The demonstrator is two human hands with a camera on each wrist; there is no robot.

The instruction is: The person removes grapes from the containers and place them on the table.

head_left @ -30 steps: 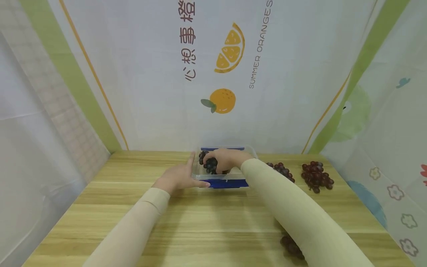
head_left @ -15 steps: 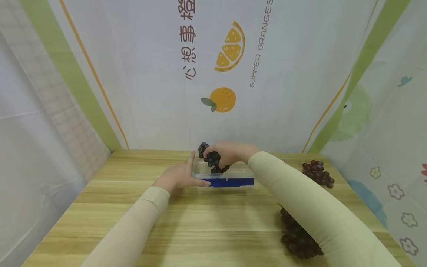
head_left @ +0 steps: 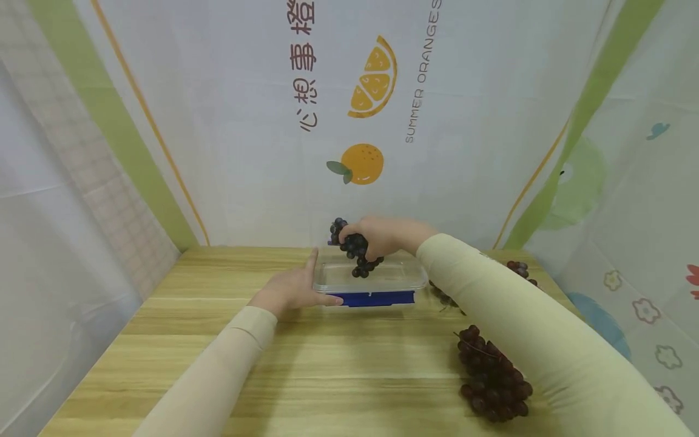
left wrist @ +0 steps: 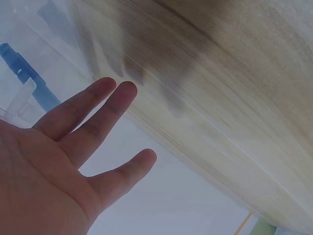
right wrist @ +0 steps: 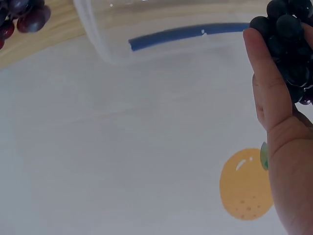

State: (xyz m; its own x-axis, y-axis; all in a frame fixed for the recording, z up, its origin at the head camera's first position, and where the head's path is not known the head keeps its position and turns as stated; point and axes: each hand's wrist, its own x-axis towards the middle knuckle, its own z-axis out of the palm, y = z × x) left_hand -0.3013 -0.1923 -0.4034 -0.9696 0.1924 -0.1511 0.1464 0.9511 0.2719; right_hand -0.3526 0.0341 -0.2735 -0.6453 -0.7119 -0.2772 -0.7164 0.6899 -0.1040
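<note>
My right hand (head_left: 378, 235) grips a bunch of dark grapes (head_left: 356, 244) above a clear plastic container (head_left: 404, 278) with blue clips. The right wrist view shows the same black grapes (right wrist: 288, 44) against the fingers, partly cut off by the frame edge. At the container's left end rests my left hand (head_left: 292, 287), its thumb along the front blue clip (head_left: 377, 298) and a finger up the left side. Straight, spread fingers of that left hand (left wrist: 73, 147) show in the left wrist view, holding nothing.
Red grapes (head_left: 494, 379) lie on the wooden table (head_left: 327, 376) at the front right. More red grapes (head_left: 519, 267) and another bunch (head_left: 443, 296) lie right of the container, partly behind the right sleeve (head_left: 508, 315). A printed curtain (head_left: 262, 182) stands behind the table.
My right hand has lifted the dark grapes up from inside the container, and the right forearm has risen, uncovering more of the front red grapes. The left hand has stayed in place.
</note>
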